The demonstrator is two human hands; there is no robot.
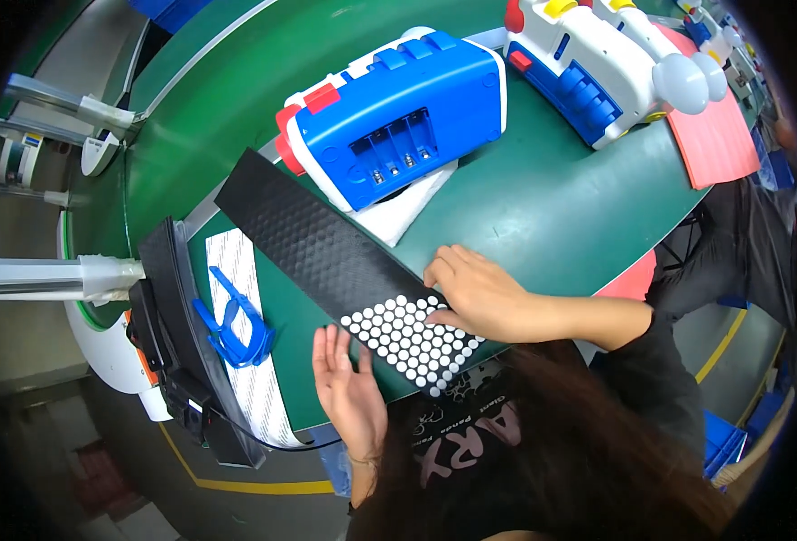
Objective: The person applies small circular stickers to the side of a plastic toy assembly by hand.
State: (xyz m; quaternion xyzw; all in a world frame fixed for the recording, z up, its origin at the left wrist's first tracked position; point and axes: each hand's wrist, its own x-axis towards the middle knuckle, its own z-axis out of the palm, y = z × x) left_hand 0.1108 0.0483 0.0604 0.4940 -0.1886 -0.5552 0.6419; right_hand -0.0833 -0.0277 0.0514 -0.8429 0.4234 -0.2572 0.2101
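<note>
A long black strip (313,239) with a dimpled surface lies slantwise on the green table. Rows of small white round pads (407,334) cover its near end. Over that end is my right hand (475,288), its fingers curled and its thumb stretched apart onto the white pads; nothing shows between them. Just left of the strip, my left hand (349,388) is open, palm turned up and fingers stretched out, with nothing visible in it. Behind the strip a blue and white toy-like casing (407,117) with red parts rests on a white cloth (407,212), its bare battery slots facing me.
Blue plastic pieces (236,325) lie on a printed white sheet (258,388) at left, beside a black stand-like object (186,334) with a cable. More blue-white casings (597,72) stand at far right near pink foam sheets (714,144). A metal post (55,278) juts in from the left.
</note>
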